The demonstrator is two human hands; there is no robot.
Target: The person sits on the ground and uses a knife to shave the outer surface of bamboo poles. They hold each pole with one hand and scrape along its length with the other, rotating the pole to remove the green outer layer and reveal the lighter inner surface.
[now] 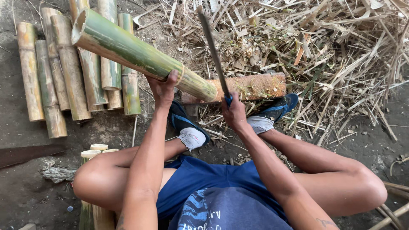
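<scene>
My left hand grips a thick green bamboo section. It slants up to the left, and its lower end rests on a reddish wooden block lying across the ground. My right hand is closed around the blue handle of a long dark blade. The blade points up and away, just right of the bamboo's lower end. My feet, in blue shoes with white socks, sit just below the block.
Several cut bamboo sections lie side by side at the upper left. A heap of dry bamboo strips and shavings fills the upper right. More bamboo pieces stand by my left knee. A dark flat saw-like blade lies at the left edge.
</scene>
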